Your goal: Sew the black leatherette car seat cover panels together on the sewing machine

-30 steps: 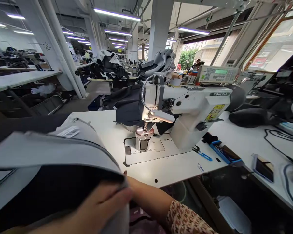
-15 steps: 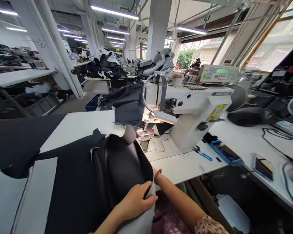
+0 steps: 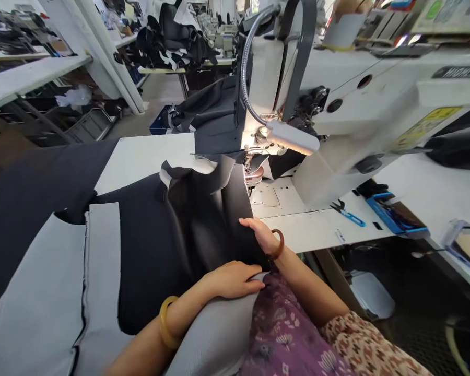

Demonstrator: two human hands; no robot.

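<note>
Black leather-like material with a pale grey backing lies in folds before me, its right edge beside the presser foot of a white sewing machine. My left hand, a yellow bangle on its wrist, is closed on the fold nearest my body. Further along that edge, my right hand grips the material, thumb on top and the other fingers mostly hidden. A curled flap stands up near the needle. Whether the edge lies under the foot I cannot tell.
Blue-handled snips lie right of the machine bed, near a blue tray. A lamp on a bendy arm lights the needle. More dark material hangs behind the machine. Grey-backed panels spread over the left side.
My view has tilted down and come closer to the machine. The material's right edge has moved up beside the presser foot. My right hand has come out from behind the material onto its edge.
</note>
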